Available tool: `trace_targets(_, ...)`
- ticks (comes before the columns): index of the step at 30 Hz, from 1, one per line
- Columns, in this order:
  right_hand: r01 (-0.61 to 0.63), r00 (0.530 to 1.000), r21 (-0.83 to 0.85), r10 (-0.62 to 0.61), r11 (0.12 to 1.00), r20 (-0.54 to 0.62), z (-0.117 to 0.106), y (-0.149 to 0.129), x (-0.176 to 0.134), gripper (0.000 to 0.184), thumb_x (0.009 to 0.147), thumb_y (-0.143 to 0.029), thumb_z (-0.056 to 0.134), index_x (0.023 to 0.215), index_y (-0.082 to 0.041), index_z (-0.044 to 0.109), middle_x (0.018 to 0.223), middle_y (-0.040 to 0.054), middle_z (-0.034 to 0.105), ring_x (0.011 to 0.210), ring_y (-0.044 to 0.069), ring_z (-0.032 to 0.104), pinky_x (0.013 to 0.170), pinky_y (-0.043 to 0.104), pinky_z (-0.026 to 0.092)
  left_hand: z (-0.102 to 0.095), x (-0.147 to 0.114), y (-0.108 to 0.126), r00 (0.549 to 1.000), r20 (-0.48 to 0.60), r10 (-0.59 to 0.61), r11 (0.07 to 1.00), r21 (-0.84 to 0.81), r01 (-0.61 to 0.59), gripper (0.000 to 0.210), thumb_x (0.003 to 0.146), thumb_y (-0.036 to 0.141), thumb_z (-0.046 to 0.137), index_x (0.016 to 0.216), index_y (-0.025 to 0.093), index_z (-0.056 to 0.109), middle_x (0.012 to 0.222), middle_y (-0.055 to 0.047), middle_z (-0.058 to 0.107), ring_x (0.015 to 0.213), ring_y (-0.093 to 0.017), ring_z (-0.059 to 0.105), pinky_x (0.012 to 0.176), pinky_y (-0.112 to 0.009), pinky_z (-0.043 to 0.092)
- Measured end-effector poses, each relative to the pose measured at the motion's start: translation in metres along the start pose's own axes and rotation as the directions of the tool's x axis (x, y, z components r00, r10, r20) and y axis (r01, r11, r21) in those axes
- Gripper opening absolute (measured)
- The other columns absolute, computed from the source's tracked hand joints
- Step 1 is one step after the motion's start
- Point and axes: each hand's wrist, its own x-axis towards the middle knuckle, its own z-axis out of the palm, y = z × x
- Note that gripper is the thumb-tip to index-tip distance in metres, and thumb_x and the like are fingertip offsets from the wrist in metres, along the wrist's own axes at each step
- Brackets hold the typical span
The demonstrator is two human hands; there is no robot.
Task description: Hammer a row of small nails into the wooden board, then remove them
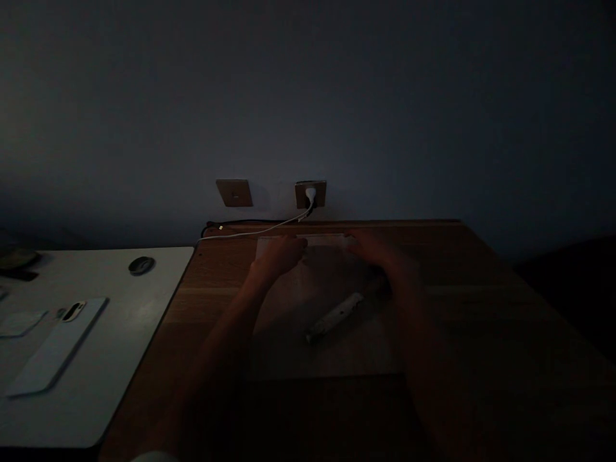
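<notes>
In dim light, a flat, pale, roughly rectangular sheet (289, 353) lies on the wooden table (192, 333). Whether it is paper or a thin plastic bag I cannot tell. My left hand (283, 252) is closed with curled fingers at the sheet's far left edge. At the far right edge, the fingertips of my right hand (378, 249) are pressed together on the sheet. Between my forearms a long, narrow, whitish object (335, 317) lies slantwise across the sheet; its right end runs into shadow, and its kind is unclear.
A white table (144, 327) adjoins on the left, bearing a long pale box-like object (60, 350) and a dark round item (141, 265). A white cable (245, 233) runs along the wooden table's back edge to a plug (310, 193) in the wall socket.
</notes>
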Motion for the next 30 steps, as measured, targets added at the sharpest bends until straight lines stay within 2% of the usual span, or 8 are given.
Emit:
trace_targets(3,0.025,0.999,-0.011,-0.025,1.0,0.03,0.001,-0.004,0.002,0.035,0.092,-0.022,0.061,0.127,-0.021,0.067,0.134,0.0124,0.068,0.123,0.027,0.063,0.101,0.035,0.045,0.004,0.0,-0.002,1.0,-0.008,0.0,1.0,-0.016,0.0,0.03,0.097,0.019,0.047,0.119,0.022,0.067,0.116,-0.014,0.071,0.104,-0.03,0.07,0.083,-0.039,0.054)
trace_targets(9,0.047,0.998,-0.017,-0.046,0.999,0.041,-0.001,-0.008,0.001,0.032,0.093,-0.022,0.06,0.125,-0.021,0.066,0.127,0.0116,0.071,0.119,0.026,0.064,0.098,0.035,0.046,0.008,0.0,0.004,1.0,-0.01,-0.018,1.0,-0.007,0.018,0.03,0.099,0.017,0.042,0.12,0.018,0.063,0.118,-0.015,0.066,0.1,-0.027,0.07,0.078,-0.034,0.053)
trace_targets(13,0.053,0.997,-0.016,-0.052,0.998,0.049,-0.001,-0.009,0.002,0.03,0.093,-0.018,0.059,0.122,-0.02,0.067,0.127,0.0122,0.07,0.117,0.025,0.064,0.096,0.032,0.045,0.011,0.004,0.002,1.0,-0.016,-0.013,0.999,-0.03,0.012,0.031,0.098,0.014,0.039,0.119,0.016,0.062,0.122,-0.017,0.064,0.099,-0.028,0.07,0.077,-0.036,0.054)
trace_targets(18,0.057,0.995,-0.009,-0.056,0.998,0.079,0.001,-0.011,0.001,0.028,0.095,-0.024,0.058,0.122,-0.02,0.066,0.121,0.0124,0.072,0.112,0.024,0.065,0.092,0.032,0.045,0.018,0.01,-0.003,1.0,-0.005,-0.018,0.999,-0.052,0.018,0.031,0.102,0.021,0.036,0.121,0.016,0.06,0.119,-0.016,0.063,0.097,-0.027,0.07,0.079,-0.036,0.053)
trace_targets(24,0.021,0.995,-0.024,-0.018,0.999,0.1,0.0,-0.015,-0.001,0.025,0.097,-0.026,0.054,0.119,-0.021,0.064,0.122,0.0127,0.071,0.111,0.024,0.065,0.088,0.03,0.045,0.022,0.011,-0.003,0.999,-0.028,-0.019,0.998,-0.061,0.018,0.029,0.103,0.021,0.037,0.118,0.015,0.061,0.118,-0.017,0.064,0.097,-0.026,0.07,0.08,-0.035,0.053)
trace_targets(30,-0.047,0.991,-0.079,0.056,0.996,0.123,0.001,-0.024,-0.002,0.031,0.1,-0.028,0.049,0.127,-0.016,0.059,0.124,0.0193,0.069,0.111,0.028,0.066,0.086,0.034,0.046,0.023,0.015,-0.008,0.998,-0.046,-0.033,0.991,-0.132,0.027,0.027,0.099,0.019,0.041,0.112,0.016,0.066,0.116,-0.016,0.068,0.099,-0.026,0.069,0.083,-0.034,0.052)
